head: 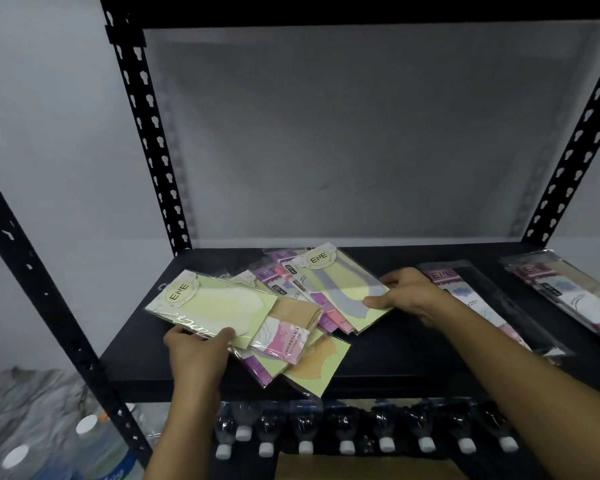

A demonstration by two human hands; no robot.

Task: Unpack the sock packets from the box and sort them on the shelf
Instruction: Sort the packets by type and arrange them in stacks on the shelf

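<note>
Head view: a round "ENE" label sits at the far-left corner of the pale-green sock packet [208,303] that the left grip [196,351] pinches by its near edge, thumb on top and the other fingers curled at the packet's edge. The same "ENE" badge tops the grey-sock packet [347,289], clamped at its right edge by the right grip [406,296], thumb pressed on its face and a finger along the far edge. Between the two grips lies a beige-sock packet [284,337] whose pink band reads "COMFORTABLE", on a loose pile of purple packets [267,273] with "ENE" headers. All rest on the black shelf [395,358]. Right of the right grip lie two long packets [465,296] [561,289] with pink "ENE" headers; their smaller print is unreadable. Below both grips, white-capped bottles [343,431] line the lower level.
</note>
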